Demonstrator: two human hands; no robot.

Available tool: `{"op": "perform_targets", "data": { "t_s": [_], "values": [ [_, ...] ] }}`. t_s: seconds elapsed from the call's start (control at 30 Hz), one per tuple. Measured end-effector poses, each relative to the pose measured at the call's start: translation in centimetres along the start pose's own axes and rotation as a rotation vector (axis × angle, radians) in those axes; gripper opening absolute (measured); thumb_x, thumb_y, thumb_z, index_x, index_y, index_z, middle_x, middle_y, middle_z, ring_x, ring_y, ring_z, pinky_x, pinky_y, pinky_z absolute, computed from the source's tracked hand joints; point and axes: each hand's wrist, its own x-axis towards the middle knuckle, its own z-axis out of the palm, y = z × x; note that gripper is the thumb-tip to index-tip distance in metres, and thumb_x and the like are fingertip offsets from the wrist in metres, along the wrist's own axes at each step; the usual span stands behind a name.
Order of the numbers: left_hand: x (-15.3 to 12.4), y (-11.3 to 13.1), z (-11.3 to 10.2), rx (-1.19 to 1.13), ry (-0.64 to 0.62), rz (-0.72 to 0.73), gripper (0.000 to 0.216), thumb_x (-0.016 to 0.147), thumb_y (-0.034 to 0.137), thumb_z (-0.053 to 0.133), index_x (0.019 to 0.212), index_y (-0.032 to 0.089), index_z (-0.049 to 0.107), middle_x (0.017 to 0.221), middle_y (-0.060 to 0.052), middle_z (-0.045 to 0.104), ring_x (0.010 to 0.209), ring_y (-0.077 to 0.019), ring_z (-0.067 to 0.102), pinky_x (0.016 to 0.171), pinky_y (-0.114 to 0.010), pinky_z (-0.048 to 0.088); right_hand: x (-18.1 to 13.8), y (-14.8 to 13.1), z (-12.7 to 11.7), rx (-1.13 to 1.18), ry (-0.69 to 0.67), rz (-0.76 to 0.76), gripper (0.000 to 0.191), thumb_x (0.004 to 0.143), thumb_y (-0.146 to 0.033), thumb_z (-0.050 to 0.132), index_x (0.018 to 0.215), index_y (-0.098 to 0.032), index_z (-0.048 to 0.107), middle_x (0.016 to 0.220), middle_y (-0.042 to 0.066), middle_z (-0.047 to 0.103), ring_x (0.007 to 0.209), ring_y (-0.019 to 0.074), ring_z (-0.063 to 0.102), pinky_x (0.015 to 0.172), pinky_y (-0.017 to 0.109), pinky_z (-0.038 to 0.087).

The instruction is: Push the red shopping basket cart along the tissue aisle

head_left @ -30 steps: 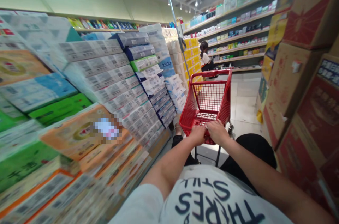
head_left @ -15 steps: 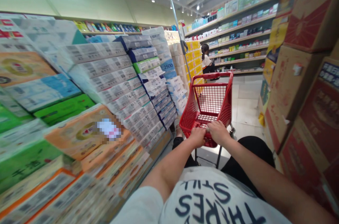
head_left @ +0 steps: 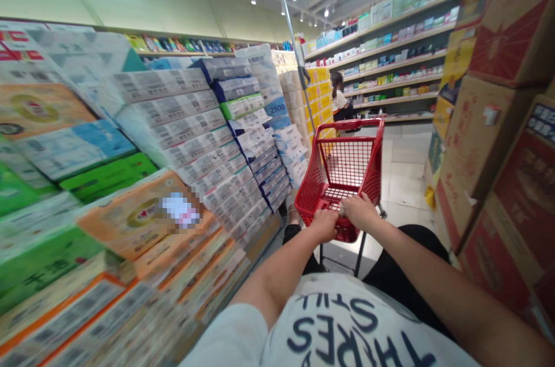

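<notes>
- Both hands, left point(head_left: 324, 222) and right point(head_left: 358, 211), are closed side by side on the near rim of a red cart point(head_left: 342, 173) in a narrow aisle.
- Stacked tissue packs point(head_left: 208, 147) could be clipped on the left, cartons point(head_left: 489, 141) on the right; a person point(head_left: 340, 102) stands ahead.
- Rigid plastic mesh is set against glossy film and matte cardboard.

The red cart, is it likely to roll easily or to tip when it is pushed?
The red cart looks empty, so it probably pushes lightly. Its mesh basket sits high on a thin frame, so it might tip if shoved sideways. Both hands, left hand and right hand, grip the near rim, which should steady it.
</notes>
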Motion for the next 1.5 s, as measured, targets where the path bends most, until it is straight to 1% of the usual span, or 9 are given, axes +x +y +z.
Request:
{"op": "perform_targets", "data": {
  "t_s": [0.2, 0.33, 0.47, 0.63, 0.83, 0.97, 1.13, 1.33, 1.5],
  "values": [
    [0.6, 0.2, 1.0, -0.121, 0.04, -0.094, 0.051, 0.078, 0.042, 0.06, 0.12, 0.015, 0.049, 0.119, -0.012, 0.058, 0.115, -0.0287, 0.052, 0.1, -0.043, 0.036, -0.7, -0.8, 0.9, 0.078, 0.109, 0.065, 0.025, 0.092, -0.025, 0.036, 0.096, -0.021, 0.061, 0.101, 0.007, 0.062, 0.103, 0.0209, 0.048, 0.096, 0.036, 0.027],
    [1.0, 0.5, 1.0, -0.3, 0.116, -0.181, 0.078, 0.08, 0.04, 0.056, 0.144, 0.016, 0.019, 0.142, -0.014, 0.04, 0.126, -0.0255, 0.044, 0.106, -0.041, 0.03, -1.1, -1.7, 1.4, 0.179, 0.108, 0.062, 0.039, 0.088, -0.02, 0.038, 0.124, -0.016, 0.051, 0.121, 0.011, 0.058, 0.116, 0.0219, 0.045, 0.099, 0.034, 0.03],
    [0.6, 0.8, 0.1, -0.311, 0.076, -0.134, 0.092, 0.08, 0.04, 0.058, 0.149, 0.025, -0.001, 0.149, -0.012, 0.031, 0.128, -0.0261, 0.042, 0.104, -0.044, 0.031, 0.3, -1.5, 1.0, 0.393, 0.025, 0.222, 0.057, 0.082, -0.022, 0.044, 0.138, -0.015, 0.036, 0.124, 0.013, 0.059, 0.114, 0.0222, 0.053, 0.092, 0.032, 0.04],
    [-0.2, 1.6, -0.3, -0.225, 0.053, -0.136, 0.062, 0.09, 0.047, 0.043, 0.145, 0.032, 0.02, 0.125, -0.006, 0.059, 0.113, -0.027, 0.056, 0.1, -0.052, 0.03, 2.4, 0.2, 0.8, 0.696, 0.072, 0.37, 0.061, 0.081, -0.017, 0.037, 0.142, -0.019, 0.032, 0.125, 0.012, 0.059, 0.092, 0.0167, 0.065, 0.07, 0.025, 0.049],
    [-0.4, 2.7, -1.3, -0.296, 0.072, -0.179, 0.042, 0.092, 0.05, 0.038, 0.128, 0.029, 0.041, 0.11, -0.004, 0.067, 0.108, -0.0259, 0.06, 0.098, -0.048, 0.034, 2.1, 0.5, 1.5, 0.533, 0.152, 0.323, 0.052, 0.074, -0.011, 0.037, 0.122, -0.016, 0.057, 0.11, 0.01, 0.066, 0.093, 0.0187, 0.064, 0.077, 0.028, 0.05],
    [0.1, 3.3, -1.7, -0.329, 0.076, -0.289, 0.035, 0.093, 0.044, 0.038, 0.117, 0.02, 0.045, 0.107, -0.009, 0.067, 0.102, -0.0257, 0.062, 0.09, -0.04, 0.042, 2.0, 0.1, 1.3, 0.252, 0.185, 0.312, 0.045, 0.079, -0.018, 0.042, 0.121, -0.017, 0.059, 0.131, 0.014, 0.052, 0.122, 0.0244, 0.047, 0.099, 0.037, 0.04],
    [0.5, 3.1, -0.8, -0.383, 0.089, -0.285, 0.033, 0.086, 0.04, 0.048, 0.111, 0.019, 0.044, 0.108, -0.01, 0.065, 0.098, -0.0265, 0.062, 0.08, -0.036, 0.048, 1.9, 1.9, 0.9, 0.042, 0.01, 0.267, 0.039, 0.09, -0.029, 0.04, 0.126, -0.023, 0.054, 0.149, 0.01, 0.033, 0.139, 0.0282, 0.02, 0.105, 0.054, 0.029],
    [-0.4, 1.5, -0.4, -0.366, 0.138, -0.206, 0.038, 0.083, 0.023, 0.046, 0.121, 0.019, 0.04, 0.115, -0.008, 0.06, 0.1, -0.022, 0.059, 0.085, -0.034, 0.048, 2.2, 4.4, -0.6, 0.074, -0.148, 0.142, 0.043, 0.097, -0.034, 0.024, 0.117, -0.026, 0.06, 0.145, 0.006, 0.04, 0.139, 0.0248, 0.024, 0.104, 0.059, 0.027],
    [-0.6, 2.5, -0.2, -0.323, 0.193, -0.015, 0.05, 0.086, 0.018, 0.042, 0.135, 0.023, 0.035, 0.133, -0.006, 0.048, 0.119, -0.0194, 0.047, 0.102, -0.033, 0.038, 1.7, 4.3, 0.0, 0.023, -0.081, 0.168, 0.044, 0.097, -0.029, 0.02, 0.123, -0.021, 0.055, 0.148, 0.009, 0.035, 0.141, 0.0238, 0.019, 0.103, 0.055, 0.031]
  ]
}}
